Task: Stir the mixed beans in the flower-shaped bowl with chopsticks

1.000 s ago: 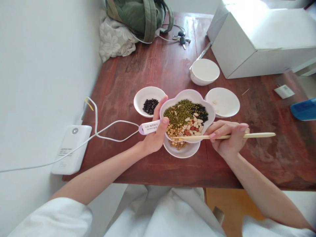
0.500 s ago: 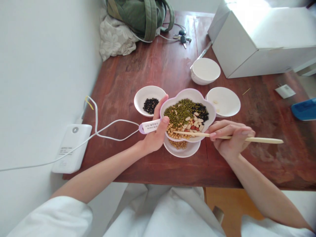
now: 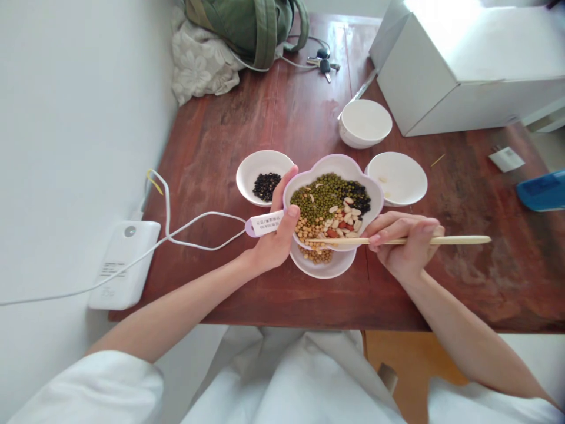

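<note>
My left hand (image 3: 274,238) grips the left rim of a flower-shaped bowl (image 3: 333,166) full of mixed beans: green, black, yellow, white and red. The bowl is tilted over a small white dish (image 3: 329,268) that holds yellow beans. My right hand (image 3: 404,238) is closed on a pair of wooden chopsticks (image 3: 454,239), whose tips reach into the yellow beans at the bowl's near edge. A white dish with black beans (image 3: 260,176) lies left of the bowl. Another white dish (image 3: 399,178) with a few pale beans lies to the right.
An empty white bowl (image 3: 365,122) stands behind, next to a large white box (image 3: 463,65). A green bag (image 3: 247,26), patterned cloth and keys (image 3: 323,62) lie at the far end. A white cable and labelled tag (image 3: 263,224) run left to a white device (image 3: 121,265). A blue object (image 3: 542,191) sits far right.
The chopsticks swung from level to slanted and back to level, their tips staying in the yellow beans. My left hand has kept its hold on the bowl. The view shifted slightly.
</note>
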The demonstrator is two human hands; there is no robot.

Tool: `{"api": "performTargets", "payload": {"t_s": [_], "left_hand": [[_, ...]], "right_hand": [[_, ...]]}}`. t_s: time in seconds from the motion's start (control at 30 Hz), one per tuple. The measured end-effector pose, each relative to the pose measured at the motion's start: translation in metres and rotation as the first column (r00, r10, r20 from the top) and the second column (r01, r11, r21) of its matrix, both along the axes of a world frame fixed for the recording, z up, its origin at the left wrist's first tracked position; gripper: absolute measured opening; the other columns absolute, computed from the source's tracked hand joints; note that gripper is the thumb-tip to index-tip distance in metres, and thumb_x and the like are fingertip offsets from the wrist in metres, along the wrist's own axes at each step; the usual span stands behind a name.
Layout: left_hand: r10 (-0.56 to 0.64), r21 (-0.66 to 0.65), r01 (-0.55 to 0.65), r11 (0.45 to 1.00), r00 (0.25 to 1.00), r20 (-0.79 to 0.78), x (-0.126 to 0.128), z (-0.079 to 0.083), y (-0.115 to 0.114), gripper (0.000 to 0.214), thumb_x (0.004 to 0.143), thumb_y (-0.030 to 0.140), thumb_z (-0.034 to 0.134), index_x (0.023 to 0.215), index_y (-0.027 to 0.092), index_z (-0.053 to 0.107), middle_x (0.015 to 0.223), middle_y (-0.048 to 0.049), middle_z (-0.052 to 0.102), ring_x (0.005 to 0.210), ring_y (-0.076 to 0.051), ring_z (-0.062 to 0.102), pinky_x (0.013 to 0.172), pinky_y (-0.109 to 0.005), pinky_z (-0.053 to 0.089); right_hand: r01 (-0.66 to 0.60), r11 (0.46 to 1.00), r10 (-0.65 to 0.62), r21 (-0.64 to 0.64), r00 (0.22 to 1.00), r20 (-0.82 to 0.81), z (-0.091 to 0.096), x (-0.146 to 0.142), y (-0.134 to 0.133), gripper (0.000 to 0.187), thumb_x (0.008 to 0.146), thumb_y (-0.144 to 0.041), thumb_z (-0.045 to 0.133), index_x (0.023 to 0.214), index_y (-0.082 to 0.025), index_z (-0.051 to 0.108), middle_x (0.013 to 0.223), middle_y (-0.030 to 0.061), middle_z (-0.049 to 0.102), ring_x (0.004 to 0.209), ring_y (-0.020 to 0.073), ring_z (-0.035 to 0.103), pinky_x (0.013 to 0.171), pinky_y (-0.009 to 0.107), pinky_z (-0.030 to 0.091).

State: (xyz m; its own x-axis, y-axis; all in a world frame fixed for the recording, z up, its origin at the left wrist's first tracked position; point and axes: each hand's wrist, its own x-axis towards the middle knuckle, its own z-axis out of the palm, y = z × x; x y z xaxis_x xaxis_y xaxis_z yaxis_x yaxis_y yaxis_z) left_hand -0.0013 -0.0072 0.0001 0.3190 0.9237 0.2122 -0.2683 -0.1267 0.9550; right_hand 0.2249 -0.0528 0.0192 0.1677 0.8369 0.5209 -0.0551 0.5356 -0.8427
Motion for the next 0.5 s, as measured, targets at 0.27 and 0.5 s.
{"api": "performTargets", "payload": {"t_s": [0.27,0.5], "left_hand": [[0.055,-0.025,-0.057,0.998,0.996,-0.068,0.0005,0.0058,-0.0011,0.058,0.109,0.064,0.051,0.155,0.030,0.059,0.141,-0.0079,0.077,0.156,-0.027,0.054,0.137,-0.045,0.036],[0.073,-0.033,-0.076,0.997,0.995,-0.062,0.0001,0.0025,-0.0007,0.068,0.105,0.069,0.056,0.162,0.032,0.052,0.146,-0.0084,0.075,0.157,-0.029,0.053,0.135,-0.047,0.039]], "right_hand": [[0.017,1.000,-0.017,0.003,1.000,0.016,0.0008,-0.0009,0.0010,0.062,0.114,-0.050,0.049,0.073,-0.023,0.086,0.065,0.0093,0.076,0.043,0.0137,0.060,0.035,0.028,0.037],[0.038,0.999,-0.039,-0.029,0.998,-0.043,0.0016,-0.0003,0.0046,0.063,0.112,-0.054,0.051,0.068,-0.024,0.085,0.059,0.0079,0.073,0.038,0.0143,0.057,0.032,0.029,0.034]]}}
